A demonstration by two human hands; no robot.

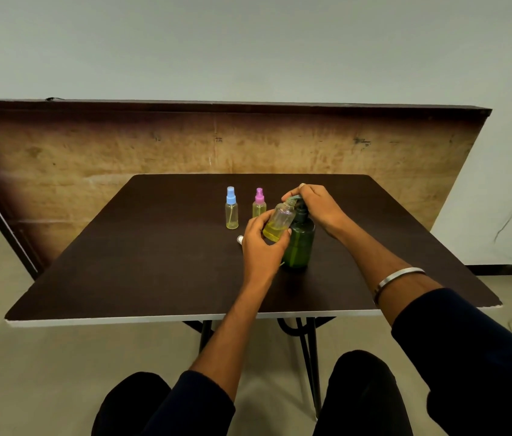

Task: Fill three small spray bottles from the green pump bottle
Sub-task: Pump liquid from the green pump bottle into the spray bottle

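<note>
Standing upright toward the far middle of the dark brown tabletop (154, 247): a small clear plastic spray bottle with a blue cap (231, 208), long axis vertical, filled with pale yellow liquid nearly to the shoulder. Just to its right, also upright and capped: a shorter clear spray bottle with a pink cap (259, 202), yellow liquid inside. Nearer, lying on the table beside the left hand: a small white cap-like piece (240, 238), mostly hidden. Left hand (262, 247) curled round the base of an uncapped clear plastic spray bottle (279, 221), held off the table and tilted, long axis slanting up and to the right, open neck pointing at the pump spout; yellow liquid pooled in its lower end, upper part clear. Right beside it, touching the table: a translucent dark green round pump bottle (300, 243), upright. Right hand (314, 204) bent over the pump head, fingers wrapped on top of it. Silver metal bangle (401, 275) on the right forearm.
</note>
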